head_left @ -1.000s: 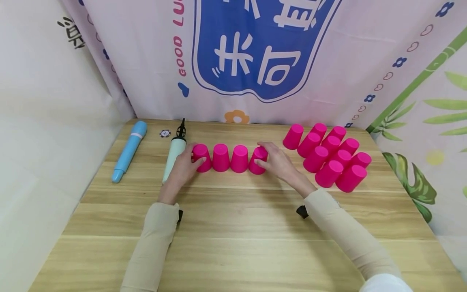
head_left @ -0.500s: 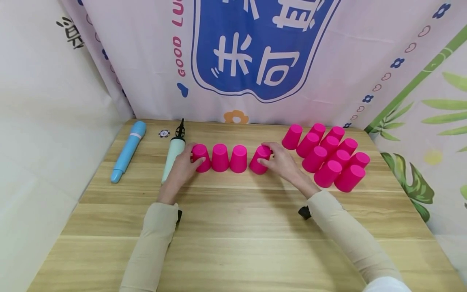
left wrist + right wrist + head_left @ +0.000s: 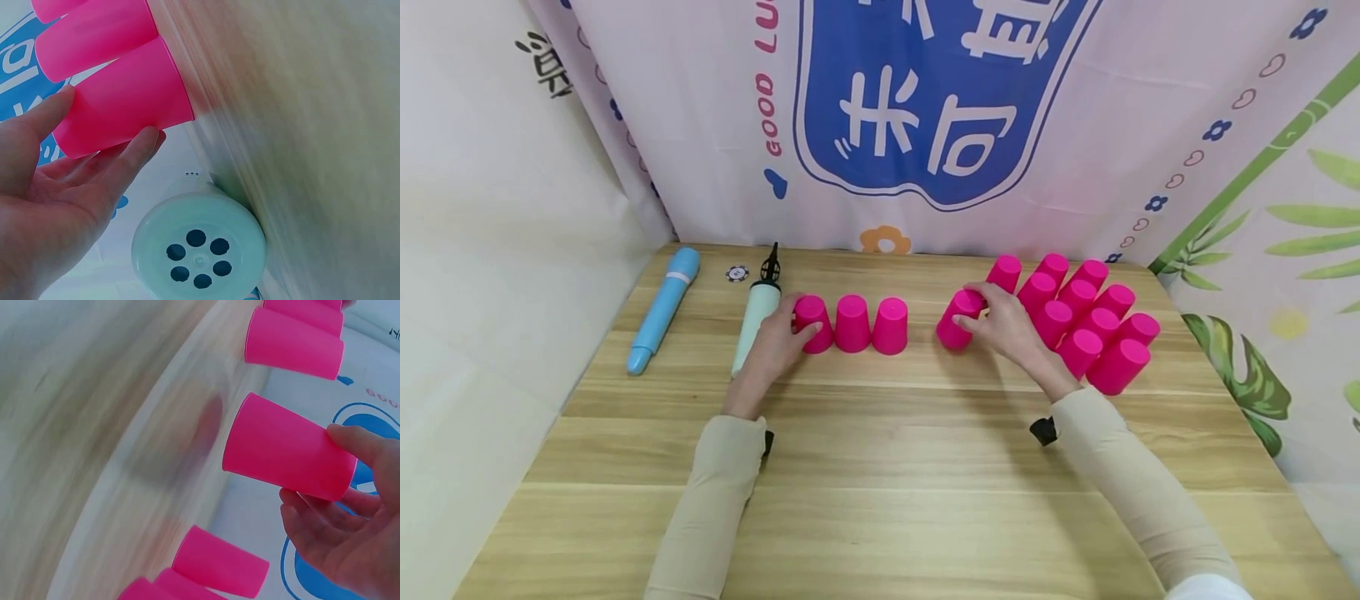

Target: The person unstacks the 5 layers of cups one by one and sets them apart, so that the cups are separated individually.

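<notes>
Upside-down pink cups stand in a row of three on the wooden table. My left hand (image 3: 777,343) grips the leftmost cup (image 3: 815,327), thumb on its near side and fingers round its left. Beside it are the middle cup (image 3: 853,323) and the right cup (image 3: 891,326) of the row. To the right of the row, my right hand (image 3: 1009,323) holds another upside-down pink cup (image 3: 290,450) between thumb and fingers. That cup leans a little, and its shadow shows apart from its rim in the right wrist view.
Several more upside-down pink cups (image 3: 1118,367) stand grouped at the back right. A pale green hand pump (image 3: 756,321) lies beside my left hand. Farther left lie a light blue tube-shaped pump (image 3: 662,312) and a poker chip (image 3: 737,273). A printed cloth (image 3: 700,125) hangs behind the table.
My right hand has carried its cup away from the row, rightward toward the grouped cups, widening the gap. The left hand and its cup have stayed in place.
</notes>
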A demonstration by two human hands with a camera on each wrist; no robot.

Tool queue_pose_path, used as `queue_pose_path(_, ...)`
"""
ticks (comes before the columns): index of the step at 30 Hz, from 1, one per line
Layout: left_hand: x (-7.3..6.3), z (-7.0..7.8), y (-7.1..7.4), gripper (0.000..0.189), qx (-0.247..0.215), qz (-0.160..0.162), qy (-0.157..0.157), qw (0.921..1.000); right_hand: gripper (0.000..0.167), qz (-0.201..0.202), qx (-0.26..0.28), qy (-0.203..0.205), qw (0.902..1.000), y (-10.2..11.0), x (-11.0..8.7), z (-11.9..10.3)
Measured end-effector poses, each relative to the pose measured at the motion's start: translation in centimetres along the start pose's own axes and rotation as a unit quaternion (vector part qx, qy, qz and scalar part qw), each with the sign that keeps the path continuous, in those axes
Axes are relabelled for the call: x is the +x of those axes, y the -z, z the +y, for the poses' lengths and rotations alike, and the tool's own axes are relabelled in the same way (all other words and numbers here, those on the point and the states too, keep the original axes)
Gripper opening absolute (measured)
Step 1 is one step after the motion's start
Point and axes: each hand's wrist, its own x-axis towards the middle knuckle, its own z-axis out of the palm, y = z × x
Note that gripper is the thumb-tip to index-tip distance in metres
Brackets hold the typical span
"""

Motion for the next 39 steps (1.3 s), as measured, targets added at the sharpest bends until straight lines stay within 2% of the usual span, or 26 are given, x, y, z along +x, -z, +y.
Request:
queue_pose_path(8, 0.0, 0.2, 0.1, 0.056, -0.003, 0.001, 0.001, 1.0, 0.059, 0.0, -0.033, -0.037, 0.9988, 1.2, 0.1, 1.1)
queue_pose_path(14, 0.0, 0.2, 0.2, 0.055, -0.002, 0.003, 0.002, 1.0, 0.055, 0.016, -0.029, -0.044, 0.9985, 1.9, 0.3, 2.1)
queue_pose_path(27, -0.1, 0.1, 0.0, 0.055, -0.004, 0.0, 0.005, 1.0, 0.056, 0.026, -0.051, -0.073, 0.9957, 1.8, 1.0, 3.2)
queue_pose_path(39, -0.2, 0.2, -0.1, 0.056, -0.006, 0.002, 0.0, 1.0, 0.056, 0.04, -0.061, -0.094, 0.993, 1.7, 1.1, 3.3)
